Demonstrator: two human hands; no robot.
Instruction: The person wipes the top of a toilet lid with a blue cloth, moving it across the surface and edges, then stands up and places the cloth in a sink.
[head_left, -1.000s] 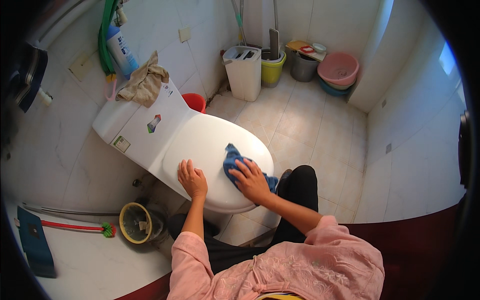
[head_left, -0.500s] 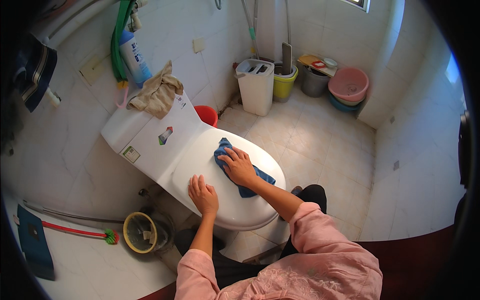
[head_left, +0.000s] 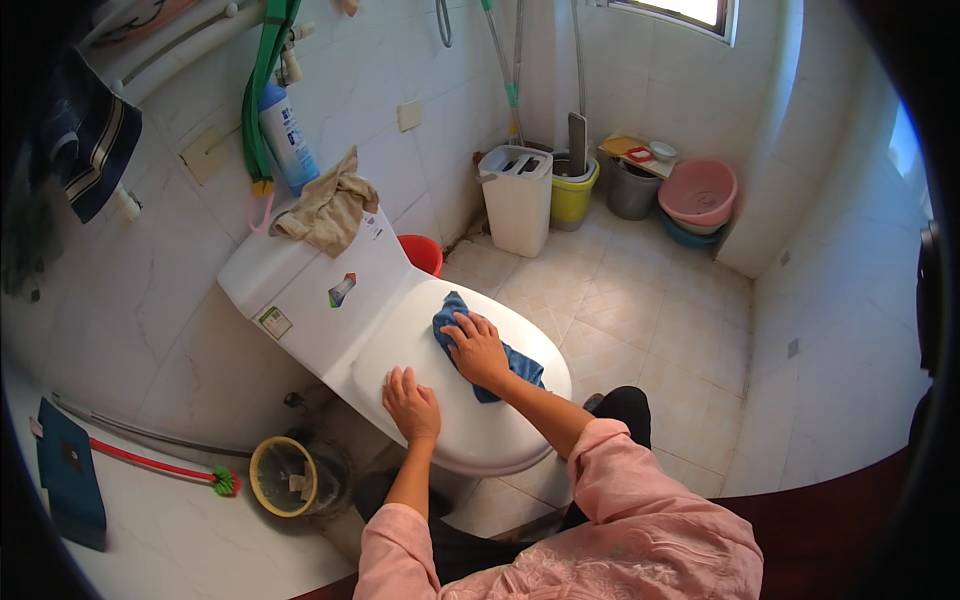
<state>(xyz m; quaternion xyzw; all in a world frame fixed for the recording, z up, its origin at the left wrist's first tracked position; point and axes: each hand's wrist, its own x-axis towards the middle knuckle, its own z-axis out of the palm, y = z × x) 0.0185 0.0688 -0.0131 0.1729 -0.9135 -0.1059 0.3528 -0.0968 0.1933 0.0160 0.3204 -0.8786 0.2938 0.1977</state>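
Pressing a blue cloth point(head_left: 487, 352) flat, the right hand point(head_left: 478, 350) rests on the closed toilet lid point(head_left: 440, 420), fingers spread. The left hand point(head_left: 411, 404) lies open beside it, holding nothing.

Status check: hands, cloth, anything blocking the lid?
Right hand flat on blue cloth. Left hand braced on closed toilet lid. Nothing in the way.

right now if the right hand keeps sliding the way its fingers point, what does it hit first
The right hand on the blue cloth points up-left along the closed toilet lid. It would probably meet the white tank first, though depth is unclear.
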